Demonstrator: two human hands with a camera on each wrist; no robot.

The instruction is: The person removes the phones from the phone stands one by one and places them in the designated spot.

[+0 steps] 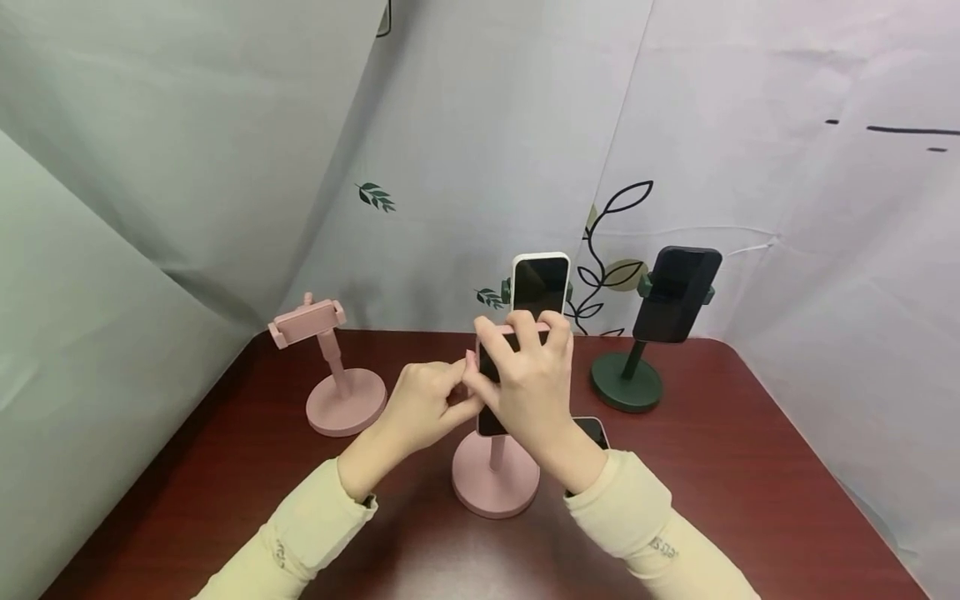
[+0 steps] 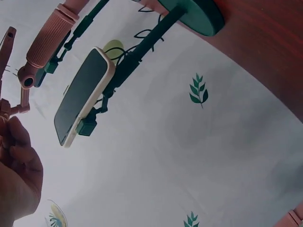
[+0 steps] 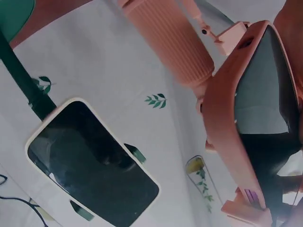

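Note:
A pink phone stand (image 1: 496, 479) stands upright in front of me. At its top is a dark-screened phone in a pink case (image 3: 218, 113), beside the stand's pink clamp (image 3: 246, 215). My right hand (image 1: 534, 387) holds this phone from the front, its fingers bent over the top edge and its thumb towards the left side. My left hand (image 1: 427, 404) pinches at the left side of the holder, thumb and forefinger close together at the clamp arm. In the left wrist view, the fingers of that hand (image 2: 19, 170) meet just under the pink clamp piece. Parts of the phone's screen are hidden by the right hand.
Behind, a white-edged phone (image 1: 542, 283) sits in a green stand. Another green stand (image 1: 628, 383) at right bears a black phone (image 1: 677, 293). An unloaded pink stand (image 1: 347, 402) stands at left. One more phone (image 1: 591, 430) lies on the red-brown table (image 1: 712, 500), partly behind my right wrist.

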